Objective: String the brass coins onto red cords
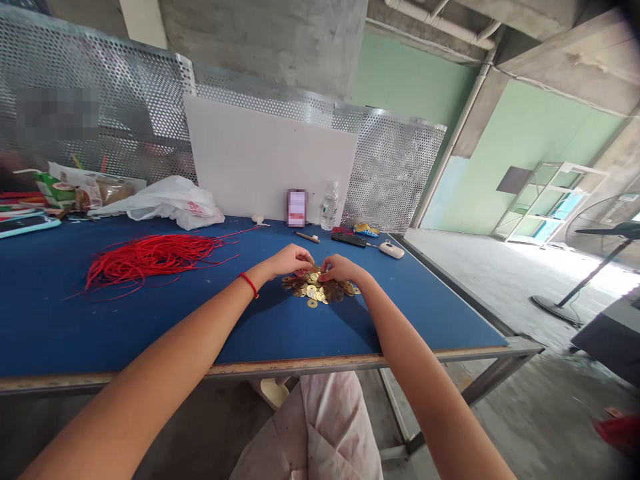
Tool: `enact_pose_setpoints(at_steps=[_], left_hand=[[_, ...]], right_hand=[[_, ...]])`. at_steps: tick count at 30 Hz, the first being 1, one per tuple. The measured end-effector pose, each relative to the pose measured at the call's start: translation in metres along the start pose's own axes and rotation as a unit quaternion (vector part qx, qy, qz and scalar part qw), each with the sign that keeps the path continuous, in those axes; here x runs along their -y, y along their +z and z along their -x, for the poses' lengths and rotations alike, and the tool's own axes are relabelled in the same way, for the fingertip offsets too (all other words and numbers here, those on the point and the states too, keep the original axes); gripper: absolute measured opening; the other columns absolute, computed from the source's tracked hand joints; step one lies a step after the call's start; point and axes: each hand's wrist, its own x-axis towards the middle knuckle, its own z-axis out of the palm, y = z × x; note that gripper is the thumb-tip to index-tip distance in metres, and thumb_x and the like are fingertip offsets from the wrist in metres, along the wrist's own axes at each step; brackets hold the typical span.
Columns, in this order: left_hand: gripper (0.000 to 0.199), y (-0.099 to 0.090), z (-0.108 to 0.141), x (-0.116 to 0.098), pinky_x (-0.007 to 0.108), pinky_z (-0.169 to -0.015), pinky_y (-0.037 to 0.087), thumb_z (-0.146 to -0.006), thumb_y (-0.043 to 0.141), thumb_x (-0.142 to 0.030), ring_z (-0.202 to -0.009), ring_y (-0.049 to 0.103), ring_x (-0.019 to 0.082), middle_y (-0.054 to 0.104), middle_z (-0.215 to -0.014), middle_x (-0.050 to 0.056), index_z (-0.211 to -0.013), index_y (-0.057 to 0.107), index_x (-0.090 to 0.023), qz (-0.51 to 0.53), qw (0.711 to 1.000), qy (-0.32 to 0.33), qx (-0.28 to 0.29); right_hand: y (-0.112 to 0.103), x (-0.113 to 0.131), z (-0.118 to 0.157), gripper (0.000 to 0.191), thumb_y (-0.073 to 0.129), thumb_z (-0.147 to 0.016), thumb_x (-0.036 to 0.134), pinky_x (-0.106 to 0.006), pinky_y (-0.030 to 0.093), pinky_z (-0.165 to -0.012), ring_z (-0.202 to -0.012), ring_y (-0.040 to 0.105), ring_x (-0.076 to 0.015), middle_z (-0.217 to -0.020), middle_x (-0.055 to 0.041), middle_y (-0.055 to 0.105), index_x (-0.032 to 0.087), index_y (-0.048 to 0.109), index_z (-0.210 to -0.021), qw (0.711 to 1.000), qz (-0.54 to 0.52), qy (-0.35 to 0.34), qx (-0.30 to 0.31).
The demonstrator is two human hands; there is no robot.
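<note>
A pile of round brass coins (314, 292), some with a hole in the middle, lies on the blue tabletop (280, 330). My left hand (293, 260) is at the pile's back left edge, its fingers bent and close together; what they hold, if anything, is too small to name. Over the back right part of the pile is my right hand (339, 267), with thumb and fingers drawn together at the coins. The fingertips of both hands are near each other. A red cord bracelet (249, 285) circles my left wrist. To the left lies a loose bundle of red cords (155, 260).
Behind the coins stand a phone (297, 208) and a clear bottle (329, 207). A pen (307, 237), a black device (349, 239) and a white case (391, 250) lie nearby. A white plastic bag (175, 202) sits at the back left. Perforated metal panels border the table's back.
</note>
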Motion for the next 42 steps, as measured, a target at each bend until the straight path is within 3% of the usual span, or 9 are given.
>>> enact_pose_setpoints(at_steps=[10, 18, 23, 30, 38, 42], left_hand=[[0.019, -0.003, -0.006, 0.007, 0.026, -0.053, 0.043, -0.063, 0.073, -0.030, -0.053, 0.054, 0.013, 0.061, -0.056, 0.002, -0.071, 0.066, -0.014, 0.009, 0.999, 0.018, -0.035], [0.015, -0.002, 0.000, -0.003, 0.026, -0.051, 0.041, -0.064, 0.073, -0.027, -0.052, 0.054, 0.014, 0.064, -0.061, 0.004, -0.070, 0.065, -0.015, 0.016, 0.996, 0.009, -0.088], [0.015, 0.001, 0.005, -0.013, 0.026, -0.052, 0.041, -0.064, 0.073, -0.026, -0.051, 0.053, 0.013, 0.062, -0.058, 0.002, -0.069, 0.065, -0.014, 0.021, 0.995, 0.001, -0.098], [0.016, 0.003, 0.009, -0.018, 0.026, -0.055, 0.044, -0.064, 0.073, -0.026, -0.052, 0.053, 0.012, 0.063, -0.063, 0.002, -0.069, 0.065, -0.013, 0.041, 0.994, 0.005, -0.098], [0.027, 0.001, 0.006, -0.013, 0.026, -0.056, 0.044, -0.060, 0.077, -0.034, -0.056, 0.054, 0.012, 0.068, -0.071, 0.006, -0.073, 0.066, -0.013, 0.059, 0.993, 0.000, -0.099], [0.028, 0.001, 0.006, -0.014, 0.027, -0.058, 0.044, -0.059, 0.079, -0.035, -0.058, 0.055, 0.013, 0.064, -0.066, 0.003, -0.072, 0.066, -0.014, 0.062, 0.993, 0.008, -0.100]], right_hand=[[-0.001, 0.003, 0.002, 0.012, 0.066, -0.075, 0.028, -0.023, 0.030, -0.058, -0.070, 0.055, -0.0136, -0.080, -0.0018, 0.067, 0.021, 0.071, -0.083, 0.993, 0.015, 0.003, -0.114], [-0.002, 0.001, -0.001, 0.014, 0.063, -0.075, 0.034, -0.023, 0.031, -0.059, -0.067, 0.053, -0.0133, -0.071, 0.0003, 0.064, 0.020, 0.066, -0.077, 0.974, -0.097, -0.001, -0.203], [-0.003, -0.003, -0.007, 0.018, 0.061, -0.073, 0.035, -0.022, 0.034, -0.057, -0.060, 0.049, -0.0111, -0.067, 0.0008, 0.062, 0.018, 0.061, -0.075, 0.947, -0.216, -0.029, -0.236], [-0.006, 0.005, -0.004, 0.022, 0.063, -0.068, 0.038, -0.022, 0.035, -0.050, -0.050, 0.043, -0.0084, -0.061, 0.0033, 0.055, 0.018, 0.055, -0.073, 0.899, -0.378, -0.061, -0.213], [-0.005, 0.008, -0.004, 0.024, 0.063, -0.070, 0.040, -0.021, 0.036, -0.051, -0.052, 0.043, -0.0073, -0.064, 0.0024, 0.056, 0.018, 0.054, -0.072, 0.898, -0.379, -0.098, -0.200], [-0.004, 0.009, -0.004, 0.025, 0.063, -0.071, 0.040, -0.021, 0.036, -0.051, -0.053, 0.044, -0.0075, -0.064, 0.0023, 0.057, 0.018, 0.052, -0.072, 0.902, -0.373, -0.101, -0.193]])
